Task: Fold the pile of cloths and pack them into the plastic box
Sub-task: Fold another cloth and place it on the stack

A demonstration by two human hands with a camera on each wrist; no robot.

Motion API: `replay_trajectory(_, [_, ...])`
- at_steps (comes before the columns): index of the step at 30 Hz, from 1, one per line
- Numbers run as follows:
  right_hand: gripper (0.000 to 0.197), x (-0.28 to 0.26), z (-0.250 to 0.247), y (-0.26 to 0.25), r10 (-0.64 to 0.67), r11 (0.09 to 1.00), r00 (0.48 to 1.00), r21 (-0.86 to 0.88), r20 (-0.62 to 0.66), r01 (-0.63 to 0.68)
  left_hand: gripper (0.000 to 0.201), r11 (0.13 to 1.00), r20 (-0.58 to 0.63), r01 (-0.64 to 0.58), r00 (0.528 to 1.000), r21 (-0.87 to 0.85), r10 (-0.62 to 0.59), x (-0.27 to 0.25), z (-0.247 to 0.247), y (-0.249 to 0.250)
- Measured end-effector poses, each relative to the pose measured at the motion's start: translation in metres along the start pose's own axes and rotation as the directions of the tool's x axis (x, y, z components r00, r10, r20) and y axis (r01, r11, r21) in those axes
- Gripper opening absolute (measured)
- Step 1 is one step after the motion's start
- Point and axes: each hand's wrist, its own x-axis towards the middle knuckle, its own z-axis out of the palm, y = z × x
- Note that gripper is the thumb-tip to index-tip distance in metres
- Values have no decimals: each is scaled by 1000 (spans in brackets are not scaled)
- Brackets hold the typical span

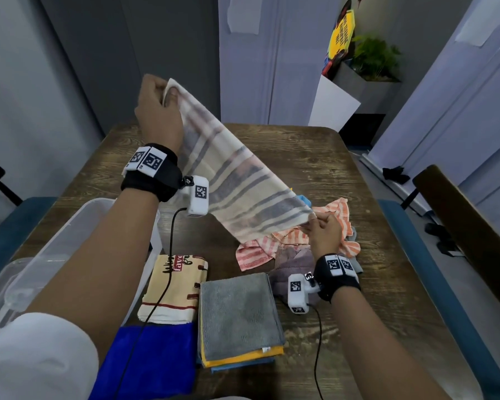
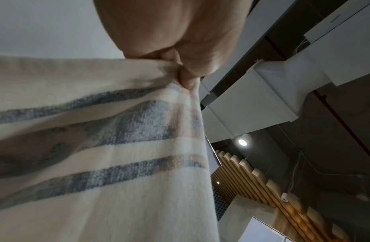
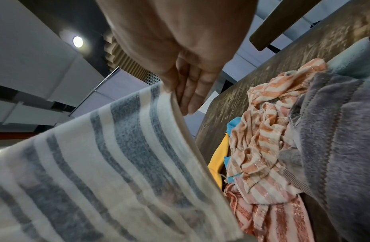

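A cream cloth with grey-blue stripes [image 1: 237, 180] hangs stretched in the air above the table. My left hand [image 1: 159, 108] grips its upper corner, raised high at the left. My right hand [image 1: 321, 229] pinches the lower corner, just above the pile. The left wrist view shows fingers [image 2: 188, 77] bunching the striped cloth [image 2: 117, 147]; the right wrist view shows fingers [image 3: 190, 91] on the striped cloth's [image 3: 117, 147] edge. The unfolded pile holds an orange-striped cloth [image 1: 272, 243] and a purple towel [image 1: 295, 269]. The clear plastic box [image 1: 55, 255] stands at the left, partly behind my forearm.
Folded cloths lie near me on the wooden table [image 1: 315, 157]: a grey one [image 1: 237, 313] on a yellow and blue stack, a cream printed one [image 1: 173, 287], a deep blue one [image 1: 156, 359]. A chair back [image 1: 459, 226] stands at the right.
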Motion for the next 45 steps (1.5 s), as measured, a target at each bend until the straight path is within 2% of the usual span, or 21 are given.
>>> replay_trajectory(4, [3, -1, -5, 10, 46, 999, 999, -27, 13, -46, 5, 998, 35, 41, 998, 43, -42, -2, 2, -7])
replay_trajectory(9, [14, -13, -12, 13, 95, 993, 992, 60, 79, -100, 8, 987, 83, 113, 989, 116, -123, -3, 6, -12])
replay_trajectory(13, [8, -11, -16, 9, 199, 971, 978, 122, 64, -206, 21, 951, 112, 190, 969, 242, -222, -5, 9, -28])
replay_trajectory(16, [5, -12, -8, -4, 256, 944, 953, 169, 164, -283, 22, 911, 161, 233, 940, 341, -301, -16, 13, -37])
replay_trajectory(19, [6, -18, 9, -18, 253, 939, 924, 157, 286, -306, 18, 892, 223, 281, 901, 355, -373, -38, 19, -42])
replay_trajectory(22, [4, -26, 24, -29, 230, 930, 890, 179, 394, -320, 10, 928, 374, 182, 877, 325, -303, -72, 30, -45])
replay_trajectory(24, [5, -31, 34, -36, 201, 926, 871, 204, 449, -319, 2, 958, 476, 167, 839, 232, -262, -101, 37, -44])
replay_trajectory(26, [4, -37, 41, -43, 172, 922, 861, 229, 478, -311, 11, 973, 551, 162, 804, 162, -225, -128, 43, -45])
replay_trajectory(29, [4, -42, 49, -51, 159, 918, 850, 242, 503, -315, 6, 985, 619, 145, 767, 93, -171, -160, 48, -40])
replay_trajectory(31, [4, -44, 50, -54, 150, 925, 851, 231, 503, -300, 5, 988, 648, 139, 746, 68, -150, -173, 51, -39])
replay_trajectory(34, [6, -44, 47, -55, 156, 919, 867, 253, 474, -303, 6, 990, 648, 114, 748, 85, -141, -181, 53, -43])
replay_trajectory(38, [12, -44, 45, -56, 145, 924, 885, 258, 443, -281, 4, 986, 660, 157, 735, 56, -155, -182, 54, -41])
replay_trajectory(45, [9, -40, 42, -60, 141, 921, 880, 266, 454, -285, 12, 978, 751, 209, 644, 9, -144, -187, 53, -46])
